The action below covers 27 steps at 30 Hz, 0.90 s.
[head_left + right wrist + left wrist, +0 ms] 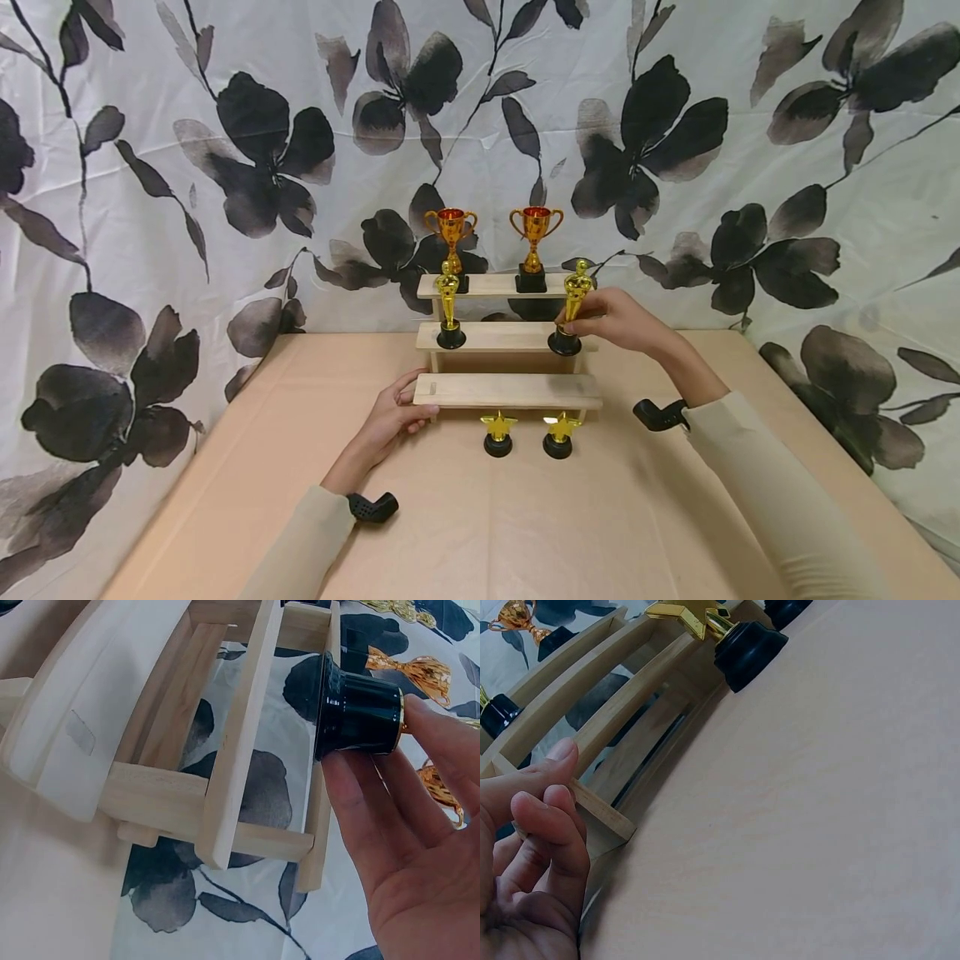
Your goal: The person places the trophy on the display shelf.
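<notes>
A three-step wooden display stand [502,389] stands on the table. My left hand [395,415] grips the left end of its lowest step, the thumb [564,754] at the front edge and the other fingers curled by the side. My right hand [618,319] pinches a gold figure trophy [577,287] just above its black base [364,712]. That trophy is upright, close over the right end of the middle step. A matching figure trophy [448,304] stands at the left of the same step.
On the top step stand two gold cup trophies, a left one [452,229] and a right one [533,242]. Two small star trophies, left [498,435] and right [558,436], stand on the table [480,525] before the stand. A floral cloth [525,108] hangs behind.
</notes>
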Each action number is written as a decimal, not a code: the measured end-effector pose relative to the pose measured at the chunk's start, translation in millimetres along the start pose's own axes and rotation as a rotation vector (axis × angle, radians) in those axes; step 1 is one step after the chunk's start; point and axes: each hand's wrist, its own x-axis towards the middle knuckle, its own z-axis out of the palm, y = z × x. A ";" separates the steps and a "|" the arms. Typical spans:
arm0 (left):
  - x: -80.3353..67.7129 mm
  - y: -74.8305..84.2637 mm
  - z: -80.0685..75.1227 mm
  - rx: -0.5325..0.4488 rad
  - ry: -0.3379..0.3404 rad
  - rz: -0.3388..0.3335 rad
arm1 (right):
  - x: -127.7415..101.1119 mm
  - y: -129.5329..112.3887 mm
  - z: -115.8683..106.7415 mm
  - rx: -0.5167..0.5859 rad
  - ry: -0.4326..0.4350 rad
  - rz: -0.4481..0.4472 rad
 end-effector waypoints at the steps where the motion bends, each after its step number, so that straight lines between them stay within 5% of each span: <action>1: -0.1 0.0 -0.2 0.000 0.002 0.001 | 1.9 0.1 0.3 0.004 0.001 0.002; 27: -1.1 1.2 -0.4 0.019 0.005 -0.007 | 35.2 0.2 12.9 0.054 0.021 0.049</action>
